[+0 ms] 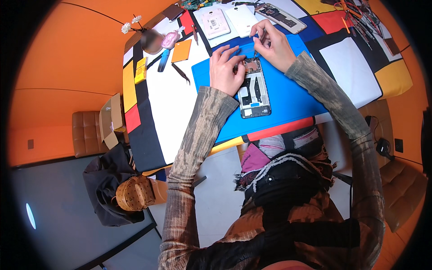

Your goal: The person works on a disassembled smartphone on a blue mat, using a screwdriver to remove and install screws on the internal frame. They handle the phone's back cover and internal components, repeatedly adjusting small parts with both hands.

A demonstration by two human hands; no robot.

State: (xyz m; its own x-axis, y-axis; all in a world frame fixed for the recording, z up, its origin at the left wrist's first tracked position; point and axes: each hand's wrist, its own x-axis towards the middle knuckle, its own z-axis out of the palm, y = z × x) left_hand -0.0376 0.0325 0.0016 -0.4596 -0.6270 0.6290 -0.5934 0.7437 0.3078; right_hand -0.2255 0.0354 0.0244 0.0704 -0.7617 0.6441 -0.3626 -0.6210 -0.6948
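An opened phone, its back cover removed and its inner boards exposed, is being worked on where it lies on the blue work mat. All places below are taken from this phone. Its long axis is running from the person's body toward the far edge of the table, with the camera end farthest away.

The left hand is being rested flat against the phone's upper left edge, fingers spread and curled lightly over the frame; nothing is enclosed in it, and the device is being steadied rather than gripped. The right hand is being held just beyond the phone's far end, slightly to the right, fingers pinched together. A thin tool appears to be held in that pinch, pointing down at the top end of the phone; its kind cannot be told at this size.

The left hand is the nearer of the two, touching the phone; the right is poised above and beyond the far end, so the working point is lying toward the person from the right fingertips.

Beyond the phone, two white back covers and another opened phone are being kept. To the left, black tweezers and an orange card are lying on the patterned tablecloth.
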